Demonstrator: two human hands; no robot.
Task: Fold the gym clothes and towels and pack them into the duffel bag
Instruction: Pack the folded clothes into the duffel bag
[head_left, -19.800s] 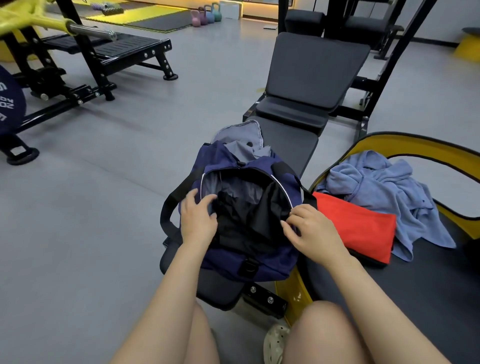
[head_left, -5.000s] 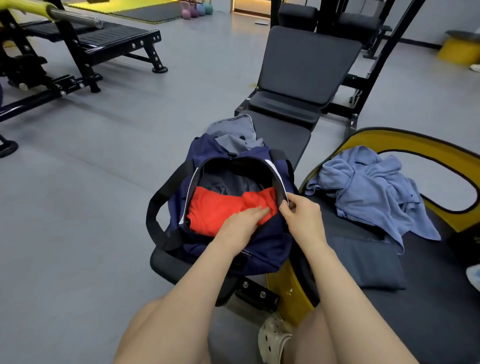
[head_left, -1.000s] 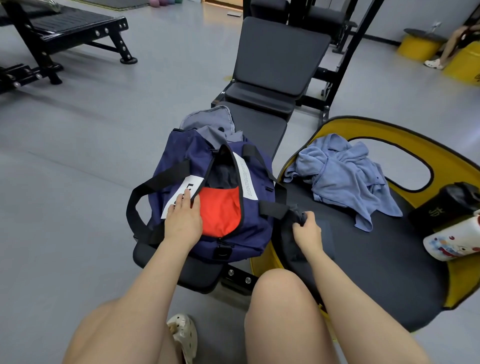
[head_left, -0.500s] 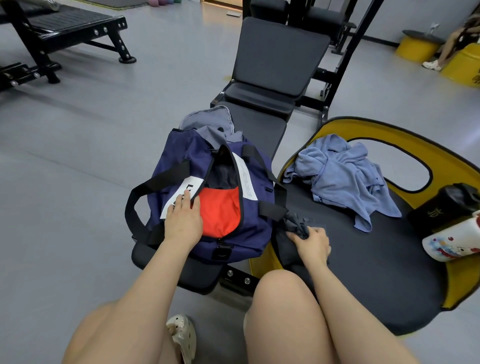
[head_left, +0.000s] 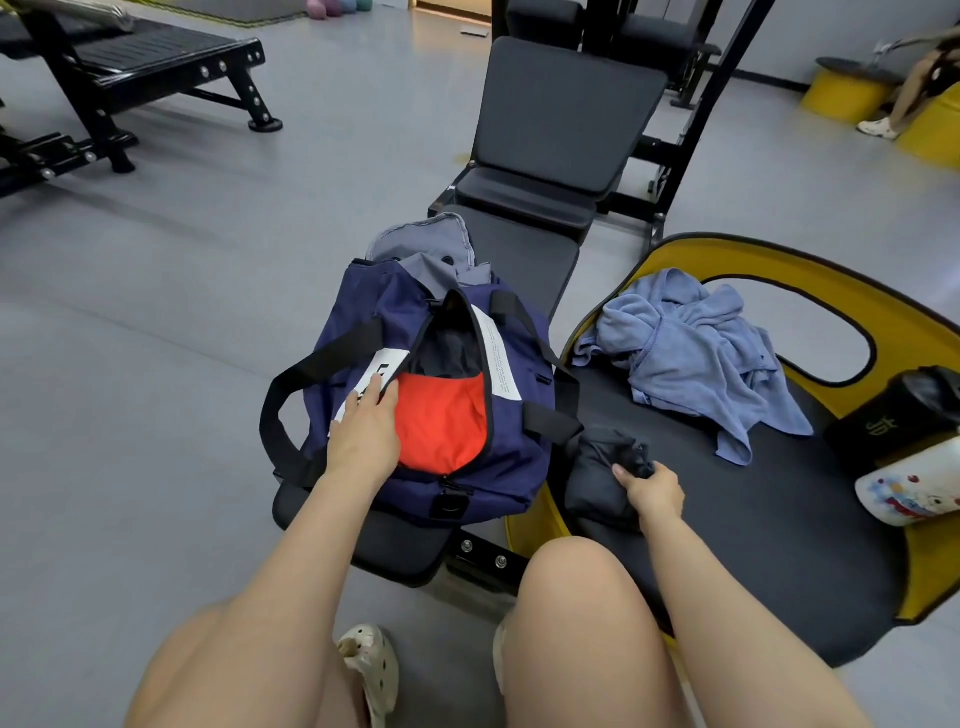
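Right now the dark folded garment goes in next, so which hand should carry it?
Right hand: its grip already pinches the dark garment beside the duffel bag. Left hand rests at the bag's opening.

One head-worn wide-angle view looks forward and down, close over the duffel bag (head_left: 431, 395) at frame centre.

An adjustable black weight bench (head_left: 561, 119) is standing on the grey floor (head_left: 156, 270), its backrest tilting upward. A black step platform (head_left: 156, 57) is sitting at upper left, pastel kettlebells (head_left: 337, 6) beyond it. A black bottle (head_left: 898, 410) and a cartoon-printed white tumbler (head_left: 914, 491) are lying on the yellow-rimmed black seat (head_left: 810, 291).
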